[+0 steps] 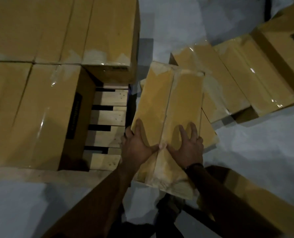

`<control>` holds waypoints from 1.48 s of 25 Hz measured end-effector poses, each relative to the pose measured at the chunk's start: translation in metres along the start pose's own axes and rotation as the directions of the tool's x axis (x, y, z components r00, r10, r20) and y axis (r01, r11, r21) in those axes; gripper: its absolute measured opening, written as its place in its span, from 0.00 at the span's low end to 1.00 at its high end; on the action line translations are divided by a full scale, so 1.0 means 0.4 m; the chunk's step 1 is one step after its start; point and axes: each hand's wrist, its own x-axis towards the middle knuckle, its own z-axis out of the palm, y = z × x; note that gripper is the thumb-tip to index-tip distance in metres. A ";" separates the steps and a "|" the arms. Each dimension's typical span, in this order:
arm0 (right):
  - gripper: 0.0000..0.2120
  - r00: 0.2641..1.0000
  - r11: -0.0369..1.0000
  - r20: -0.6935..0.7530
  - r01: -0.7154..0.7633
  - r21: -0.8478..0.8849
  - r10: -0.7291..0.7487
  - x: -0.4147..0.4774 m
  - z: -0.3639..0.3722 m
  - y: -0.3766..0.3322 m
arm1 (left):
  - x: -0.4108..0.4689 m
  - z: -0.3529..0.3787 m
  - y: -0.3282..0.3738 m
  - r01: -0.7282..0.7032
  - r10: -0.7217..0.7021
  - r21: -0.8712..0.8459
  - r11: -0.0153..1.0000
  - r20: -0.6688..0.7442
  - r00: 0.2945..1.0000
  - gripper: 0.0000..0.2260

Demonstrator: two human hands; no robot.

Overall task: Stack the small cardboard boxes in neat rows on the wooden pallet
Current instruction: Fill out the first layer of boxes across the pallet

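A taped cardboard box is held tilted just right of the wooden pallet. My left hand grips its near left edge, fingers curled round the side and thumb on top. My right hand lies on its top near the tape seam, fingers spread and slightly bent. Stacked boxes fill the pallet's far side and left side. A gap of bare slats shows at the pallet's right side.
More boxes lie in a loose row on the pale floor to the right. Another box sits by my right arm at the lower right. Pale floor spreads between them.
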 end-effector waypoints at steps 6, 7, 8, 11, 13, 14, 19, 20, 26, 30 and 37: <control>0.40 0.994 0.994 -0.023 0.106 -0.005 -0.106 -0.096 0.148 -0.271 | -0.039 -0.137 -0.298 0.089 -0.082 0.052 0.995 -0.113 0.990 0.60; 0.39 0.991 0.991 -0.029 0.130 -0.020 -0.130 -0.109 0.180 -0.322 | -0.044 -0.153 -0.363 0.105 -0.100 0.041 0.994 -0.122 0.988 0.59; 0.38 0.987 0.987 -0.035 0.158 -0.036 -0.159 -0.121 0.210 -0.369 | -0.049 -0.169 -0.423 0.109 -0.105 0.026 0.994 -0.137 0.985 0.59; 0.36 0.970 0.973 -0.071 0.228 -0.045 -0.231 -0.145 0.281 -0.481 | -0.053 -0.207 -0.562 0.077 -0.073 0.013 0.997 -0.204 0.976 0.57; 0.35 0.964 0.970 -0.105 0.240 -0.042 -0.244 -0.147 0.314 -0.520 | -0.040 -0.225 -0.614 0.069 -0.062 0.027 0.997 -0.209 0.976 0.57; 0.35 0.962 0.968 -0.111 0.245 -0.048 -0.249 -0.143 0.323 -0.530 | -0.032 -0.233 -0.624 0.071 -0.063 0.035 0.997 -0.200 0.978 0.57; 0.34 0.969 0.968 -0.019 0.243 -0.062 -0.244 -0.024 0.385 -0.581 | 0.109 -0.251 -0.700 -0.044 0.041 -0.028 0.999 -0.109 0.993 0.56; 0.34 0.975 0.975 0.028 0.223 -0.023 -0.222 0.015 0.401 -0.587 | 0.161 -0.254 -0.726 -0.089 0.089 0.003 0.996 -0.068 0.994 0.55; 0.43 0.996 0.975 0.086 -0.006 0.224 -0.014 0.030 0.499 -0.577 | 0.257 -0.243 -0.790 -0.239 0.237 0.256 0.937 0.036 0.971 0.51; 0.52 0.989 0.989 0.136 0.040 0.142 -0.060 -0.121 0.517 -0.545 | 0.156 -0.233 -0.862 -0.287 0.270 0.313 0.905 0.100 0.958 0.59; 0.59 0.943 0.980 0.268 0.176 0.098 -0.196 -0.230 0.554 -0.474 | 0.141 -0.272 -0.937 -0.416 0.373 0.433 0.800 0.185 0.909 0.64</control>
